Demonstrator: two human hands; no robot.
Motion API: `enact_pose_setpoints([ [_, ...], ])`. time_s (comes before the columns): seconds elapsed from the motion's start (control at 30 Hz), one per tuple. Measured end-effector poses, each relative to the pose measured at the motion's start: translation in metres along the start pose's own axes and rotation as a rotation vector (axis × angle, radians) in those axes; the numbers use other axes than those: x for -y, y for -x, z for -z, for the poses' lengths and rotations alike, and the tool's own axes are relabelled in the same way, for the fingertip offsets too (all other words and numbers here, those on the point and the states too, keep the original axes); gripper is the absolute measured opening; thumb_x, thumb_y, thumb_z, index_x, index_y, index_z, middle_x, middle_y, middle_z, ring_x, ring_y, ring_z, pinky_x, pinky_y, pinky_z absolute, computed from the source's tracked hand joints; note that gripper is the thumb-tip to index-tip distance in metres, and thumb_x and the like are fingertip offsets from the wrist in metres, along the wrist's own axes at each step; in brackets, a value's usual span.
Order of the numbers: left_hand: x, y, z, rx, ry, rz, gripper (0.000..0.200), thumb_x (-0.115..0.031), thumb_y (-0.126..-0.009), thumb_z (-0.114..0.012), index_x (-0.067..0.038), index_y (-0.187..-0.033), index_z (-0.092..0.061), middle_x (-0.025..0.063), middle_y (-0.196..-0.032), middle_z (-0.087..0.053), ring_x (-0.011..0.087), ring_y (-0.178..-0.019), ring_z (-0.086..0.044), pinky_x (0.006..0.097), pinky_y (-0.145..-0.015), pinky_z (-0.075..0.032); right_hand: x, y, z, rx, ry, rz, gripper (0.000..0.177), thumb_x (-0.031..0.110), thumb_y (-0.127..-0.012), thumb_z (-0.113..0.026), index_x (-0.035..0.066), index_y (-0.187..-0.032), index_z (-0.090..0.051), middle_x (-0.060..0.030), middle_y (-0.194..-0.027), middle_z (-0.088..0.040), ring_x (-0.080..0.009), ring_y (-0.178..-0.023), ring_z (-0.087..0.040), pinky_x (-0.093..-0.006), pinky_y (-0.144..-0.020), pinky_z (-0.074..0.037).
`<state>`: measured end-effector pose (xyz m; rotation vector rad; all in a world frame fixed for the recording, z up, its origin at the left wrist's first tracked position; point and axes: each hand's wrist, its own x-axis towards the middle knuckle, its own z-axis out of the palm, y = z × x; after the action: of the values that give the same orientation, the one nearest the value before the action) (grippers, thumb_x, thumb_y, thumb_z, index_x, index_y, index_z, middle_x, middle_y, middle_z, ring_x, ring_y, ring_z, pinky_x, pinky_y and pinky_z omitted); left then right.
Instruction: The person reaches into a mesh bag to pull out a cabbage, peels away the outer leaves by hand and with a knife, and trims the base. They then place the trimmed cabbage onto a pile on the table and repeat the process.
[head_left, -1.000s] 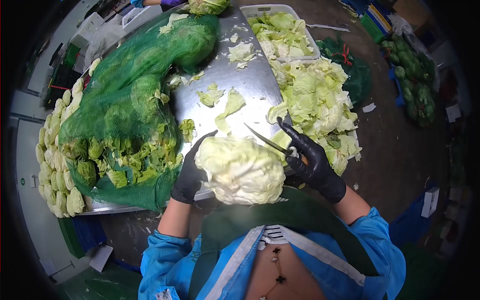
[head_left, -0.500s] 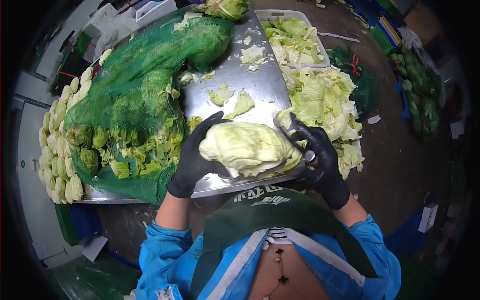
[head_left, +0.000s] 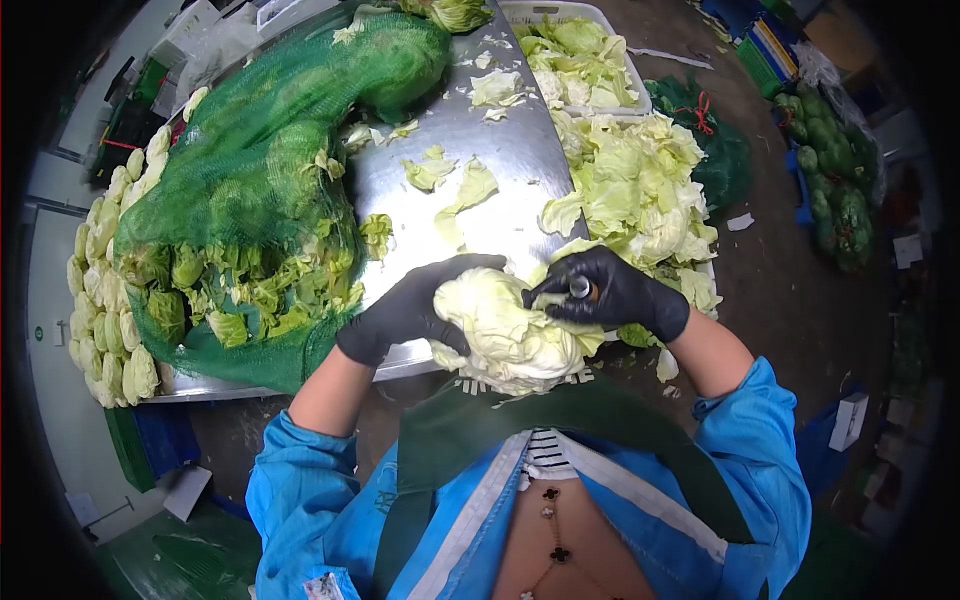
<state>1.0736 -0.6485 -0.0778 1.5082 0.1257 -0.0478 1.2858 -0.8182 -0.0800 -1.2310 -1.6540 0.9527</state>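
Note:
A pale green cabbage is held up over the table's near edge, in front of my apron. My left hand, in a black glove, grips it from the left side with fingers wrapped round it. My right hand, also gloved in black, is closed against the cabbage's right side. Out of that fist shows the round metal end of a knife handle; the blade is hidden. Loose outer leaves hang at the cabbage's right, under my right hand.
A green mesh sack of cabbages lies open on the steel table, left. Trimmed cabbages are stacked beyond it. At right, leaves are heaped beside a white crate. Leaf scraps lie on the steel.
The cabbage has been turned from lying sideways to end-on and brought closer to my body. My right hand has moved left and up, onto the cabbage.

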Motion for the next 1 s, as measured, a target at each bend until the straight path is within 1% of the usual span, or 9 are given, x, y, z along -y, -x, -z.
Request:
enact_pose_setpoints([
  [0.1,0.006,-0.002,0.004,0.057,-0.004,-0.022,0.083,-0.010,-0.058,-0.082,-0.007,-0.131,-0.043,0.0056,-0.125,-0.052,0.0163,-0.115,-0.046,0.0323,-0.099,-0.037,-0.037,0.005,-0.001,-0.323,-0.338,-0.393,0.021,0.020,-0.080,-0.068,0.003,-0.093,-0.065,-0.0102,-0.080,-0.065,-0.0175,-0.074,-0.062,-0.0293,-0.069,-0.050],
  [0.17,0.009,0.003,0.001,0.051,-0.017,0.007,0.089,-0.010,-0.059,-0.082,-0.008,-0.135,-0.037,0.0080,-0.128,-0.048,0.0171,-0.118,-0.042,0.0325,-0.100,-0.035,-0.098,0.016,0.009,-0.548,0.290,-0.303,0.024,0.022,-0.080,-0.067,0.003,-0.095,-0.065,-0.0087,-0.079,-0.064,-0.0161,-0.075,-0.062,-0.0290,-0.071,-0.049],
  [0.23,0.009,0.009,0.004,0.058,-0.008,0.049,0.092,-0.010,-0.059,-0.082,-0.009,-0.137,-0.033,0.0093,-0.130,-0.045,0.0178,-0.119,-0.042,0.0325,-0.100,-0.035,-0.065,0.015,0.013,-0.431,0.409,-0.653,0.035,0.020,-0.077,-0.071,0.005,-0.108,-0.061,-0.0101,-0.093,-0.063,-0.0177,-0.084,-0.060,-0.0300,-0.076,-0.049],
  [0.33,0.009,0.008,0.006,-0.010,-0.121,0.142,0.096,-0.013,-0.058,-0.082,-0.009,-0.139,-0.029,0.0104,-0.132,-0.043,0.0191,-0.120,-0.040,0.0336,-0.102,-0.033,-0.039,0.022,-0.012,-0.435,0.079,-0.221,0.065,0.020,-0.072,-0.076,0.009,-0.128,-0.046,-0.0123,-0.121,-0.053,-0.0195,-0.103,-0.053,-0.0323,-0.089,-0.042],
  [0.43,0.010,-0.003,0.000,-0.205,0.224,0.230,0.094,-0.022,-0.062,-0.079,-0.006,-0.139,-0.027,0.0107,-0.133,-0.042,0.0208,-0.123,-0.040,0.0345,-0.102,-0.033,-0.028,0.027,-0.020,-0.173,-0.179,-0.399,0.057,0.018,-0.074,-0.075,0.002,-0.123,-0.050,-0.0097,-0.115,-0.057,-0.0158,-0.104,-0.052,-0.0310,-0.090,-0.041],
  [0.53,0.098,0.003,0.004,-0.032,0.117,-0.122,0.101,-0.029,-0.062,-0.080,-0.005,-0.141,-0.021,0.0094,-0.140,-0.034,0.0200,-0.131,-0.028,0.0347,-0.108,-0.022,-0.054,0.054,-0.032,-0.303,-0.556,-0.594,0.051,0.015,-0.077,-0.072,-0.001,-0.120,-0.052,-0.0075,-0.111,-0.059,-0.0123,-0.099,-0.052,-0.0287,-0.088,-0.042],
  [0.63,0.084,-0.003,-0.045,-0.371,0.501,0.044,0.095,-0.017,-0.062,-0.078,-0.005,-0.139,-0.024,0.0094,-0.138,-0.036,0.0202,-0.129,-0.031,0.0345,-0.107,-0.023,-0.058,0.064,-0.034,-0.376,-0.673,-0.693,0.047,0.017,-0.080,-0.069,-0.001,-0.120,-0.052,-0.0087,-0.110,-0.059,-0.0137,-0.099,-0.054,-0.0280,-0.086,-0.043],
  [0.77,0.062,-0.014,-0.050,-0.596,0.411,0.024,0.089,-0.007,-0.062,-0.077,-0.004,-0.136,-0.027,0.0115,-0.127,-0.045,0.0206,-0.117,-0.045,0.0337,-0.099,-0.037,-0.015,0.063,-0.017,-0.487,0.345,-0.413,0.049,0.020,-0.085,-0.058,0.011,-0.132,-0.044,-0.0126,-0.095,-0.055,-0.0255,-0.085,-0.058,-0.0322,-0.074,-0.047],
  [1.0,0.020,-0.008,-0.057,-0.681,0.072,-0.077,0.088,-0.009,-0.063,-0.078,-0.002,-0.135,-0.027,0.0141,-0.124,-0.046,0.0230,-0.116,-0.045,0.0356,-0.099,-0.036,0.026,0.046,-0.033,-0.418,0.566,-0.421,0.067,0.025,-0.087,-0.054,0.018,-0.143,-0.019,-0.0124,-0.085,-0.050,-0.0265,-0.066,-0.054,-0.0361,-0.053,-0.046],
])
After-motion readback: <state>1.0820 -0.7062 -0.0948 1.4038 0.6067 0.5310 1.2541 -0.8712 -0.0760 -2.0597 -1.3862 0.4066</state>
